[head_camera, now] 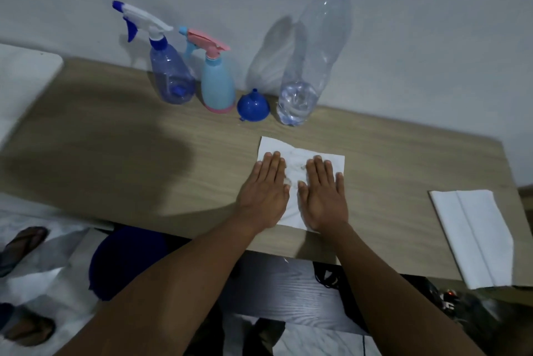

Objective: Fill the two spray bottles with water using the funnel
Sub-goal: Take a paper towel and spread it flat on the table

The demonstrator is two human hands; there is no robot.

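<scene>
left hand (264,192): flat, palm down, fingers together | right hand (324,192): flat, palm down | forearms extended, bare

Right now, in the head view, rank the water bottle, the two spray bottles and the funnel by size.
1. Water bottle
2. Clear blue spray bottle and light blue spray bottle: too alike to rank
3. Funnel

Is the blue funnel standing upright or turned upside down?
Upside down: the funnel rests on its wide mouth on the table, narrow spout pointing up.
</scene>
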